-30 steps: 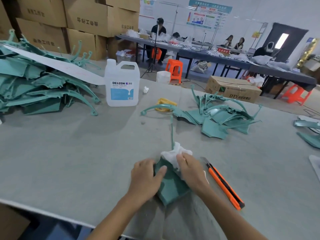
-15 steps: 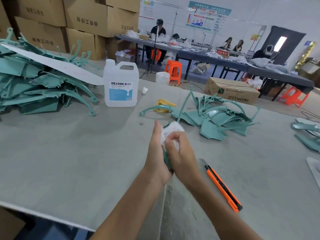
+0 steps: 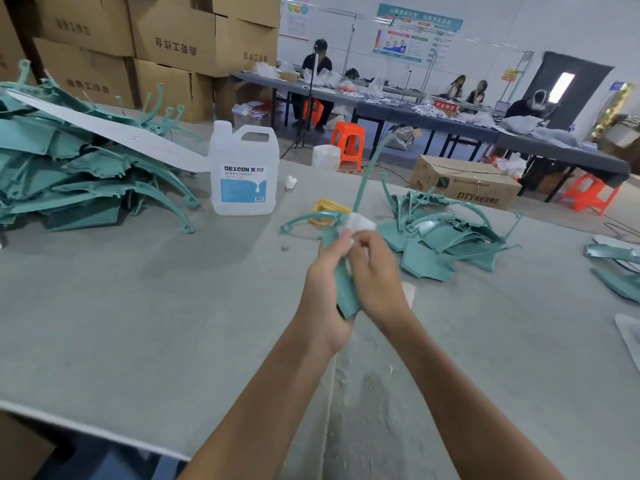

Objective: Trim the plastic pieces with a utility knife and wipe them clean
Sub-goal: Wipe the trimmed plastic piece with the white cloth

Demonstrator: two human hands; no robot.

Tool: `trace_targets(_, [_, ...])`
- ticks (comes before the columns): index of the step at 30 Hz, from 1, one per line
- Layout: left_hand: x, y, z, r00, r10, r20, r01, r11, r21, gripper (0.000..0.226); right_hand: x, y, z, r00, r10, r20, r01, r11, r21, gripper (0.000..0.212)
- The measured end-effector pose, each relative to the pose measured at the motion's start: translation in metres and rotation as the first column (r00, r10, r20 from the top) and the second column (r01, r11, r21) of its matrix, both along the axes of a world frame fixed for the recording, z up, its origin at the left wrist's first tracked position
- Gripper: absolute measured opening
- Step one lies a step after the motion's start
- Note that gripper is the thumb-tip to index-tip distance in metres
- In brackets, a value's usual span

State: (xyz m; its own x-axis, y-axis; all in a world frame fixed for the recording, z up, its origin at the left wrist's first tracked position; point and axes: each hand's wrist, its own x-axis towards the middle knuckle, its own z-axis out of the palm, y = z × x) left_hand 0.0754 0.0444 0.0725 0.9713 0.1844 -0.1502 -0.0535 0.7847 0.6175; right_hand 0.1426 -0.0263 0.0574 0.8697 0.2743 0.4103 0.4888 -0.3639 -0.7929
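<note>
Your left hand (image 3: pixel 325 271) grips a teal plastic piece (image 3: pixel 346 289) upright above the grey table (image 3: pixel 138 323), while your right hand (image 3: pixel 377 278) pinches a white cloth (image 3: pixel 360 223) against its upper part. A DEXCON jug (image 3: pixel 244 174) stands beyond, beside a heap of teal pieces (image 3: pixel 69 178).

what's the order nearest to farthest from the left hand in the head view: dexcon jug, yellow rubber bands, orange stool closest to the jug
1. yellow rubber bands, just beyond the left hand
2. DEXCON jug, farther back, to the left
3. orange stool, on the floor past the table
</note>
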Motion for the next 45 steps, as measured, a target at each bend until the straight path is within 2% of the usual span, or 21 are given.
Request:
trace_targets(3, [0.002, 0.000, -0.005, 1.000, -0.003, 0.004, 0.003, 1.000, 0.027, 0.033, 0.050, -0.014, -0.001, 0.927, -0.294, -0.235, 0.280, 0.956, -0.091, 0.023])
trace_targets(5, [0.002, 0.009, -0.011, 0.999, 0.014, 0.031, -0.015, 1.000, 0.019, 0.031, 0.055, -0.026, 0.009, 0.869, -0.354, -0.345, 0.392, 0.919, 0.046, 0.027])
trace_targets(8, [0.003, 0.015, -0.015, 1.000, 0.013, 0.001, -0.013, 0.999, 0.030, 0.031, 0.023, -0.021, 0.021, 0.963, -0.177, -0.204, 0.229, 0.935, 0.271, 0.028])
trace_targets(9, [0.001, 0.013, -0.016, 1.000, 0.002, -0.014, -0.002, 1.000, 0.022, 0.032, 0.004, -0.012, 0.019, 0.989, -0.055, -0.140, 0.092, 0.957, 0.276, 0.027])
trace_targets(11, [0.001, 0.005, -0.019, 0.999, 0.006, -0.052, -0.007, 1.000, -0.008, 0.036, -0.028, 0.000, 0.005, 0.986, 0.162, 0.029, -0.164, 0.982, 0.089, 0.019])
trace_targets(13, [-0.006, 0.000, -0.019, 1.000, -0.025, -0.016, 0.025, 0.999, -0.035, 0.036, -0.020, -0.001, -0.004, 0.975, 0.139, 0.176, -0.114, 0.983, -0.145, 0.012])
trace_targets(15, [-0.014, 0.001, -0.018, 0.999, -0.051, -0.009, 0.050, 0.997, -0.061, 0.042, 0.017, -0.013, 0.004, 0.992, -0.084, 0.095, 0.107, 0.957, -0.270, 0.014])
trace_targets(17, [-0.020, 0.006, -0.017, 0.998, -0.067, 0.001, 0.067, 0.997, -0.050, 0.045, 0.041, -0.027, 0.017, 0.953, -0.295, -0.067, 0.270, 0.929, -0.254, 0.022])
trace_targets(18, [-0.020, 0.007, -0.016, 0.996, -0.088, 0.001, 0.088, 0.994, -0.057, 0.046, 0.042, -0.029, 0.020, 0.952, -0.290, -0.103, 0.271, 0.948, -0.165, 0.025])
trace_targets(21, [-0.019, 0.010, -0.014, 0.996, -0.093, -0.015, 0.091, 0.992, -0.082, 0.047, -0.001, -0.011, 0.023, 0.995, -0.007, 0.099, 0.006, 1.000, 0.005, 0.025])
trace_targets(23, [-0.021, 0.013, -0.013, 0.995, -0.100, -0.003, 0.099, 0.990, -0.101, 0.041, -0.031, -0.006, 0.011, 0.930, 0.240, 0.279, -0.209, 0.968, -0.137, 0.022])
trace_targets(25, [-0.028, 0.014, -0.014, 0.992, -0.120, -0.026, 0.117, 0.988, -0.098, 0.039, -0.017, -0.017, -0.001, 0.898, 0.222, 0.379, -0.125, 0.956, -0.264, 0.016])
trace_targets(26, [-0.031, 0.016, -0.018, 0.992, -0.115, -0.052, 0.111, 0.992, -0.066, 0.036, 0.000, -0.023, 0.003, 0.937, 0.108, 0.331, -0.020, 0.966, -0.258, 0.013])
trace_targets(28, [-0.037, 0.023, -0.026, 0.994, -0.062, -0.087, 0.064, 0.998, 0.011, 0.029, 0.030, -0.041, 0.013, 0.986, -0.147, 0.074, 0.160, 0.962, -0.222, 0.021])
trace_targets(30, [-0.041, 0.030, -0.028, 0.995, -0.026, -0.094, 0.033, 0.996, 0.078, 0.029, 0.042, -0.052, 0.022, 0.977, -0.213, 0.006, 0.213, 0.973, -0.094, 0.027])
trace_targets(33, [-0.044, 0.034, -0.028, 0.994, -0.005, -0.108, 0.026, 0.981, 0.192, 0.029, 0.024, -0.041, 0.027, 0.997, -0.007, 0.077, 0.007, 1.000, 0.008, 0.025])
trace_targets(35, [-0.048, 0.031, -0.027, 0.991, -0.068, -0.113, 0.095, 0.962, 0.255, 0.028, 0.012, -0.029, 0.023, 0.969, 0.170, 0.180, -0.147, 0.980, -0.135, 0.021])
trace_targets(37, [-0.056, 0.031, -0.028, 0.978, -0.177, -0.115, 0.203, 0.934, 0.294, 0.028, 0.017, -0.019, 0.019, 0.907, 0.265, 0.328, -0.159, 0.935, -0.316, 0.014])
trace_targets(39, [-0.067, 0.037, -0.029, 0.950, -0.292, -0.108, 0.312, 0.903, 0.296, 0.032, 0.038, -0.017, 0.024, 0.861, 0.206, 0.464, -0.032, 0.934, -0.356, 0.017])
trace_targets(42, [-0.085, 0.045, -0.034, 0.901, -0.425, -0.090, 0.434, 0.876, 0.210, 0.039, 0.076, -0.029, 0.051, 0.837, 0.020, 0.546, 0.207, 0.913, -0.351, 0.024])
trace_targets(45, [-0.090, 0.050, -0.040, 0.905, -0.417, -0.085, 0.425, 0.894, 0.143, 0.042, 0.088, -0.037, 0.074, 0.819, -0.197, 0.538, 0.314, 0.940, -0.134, 0.026])
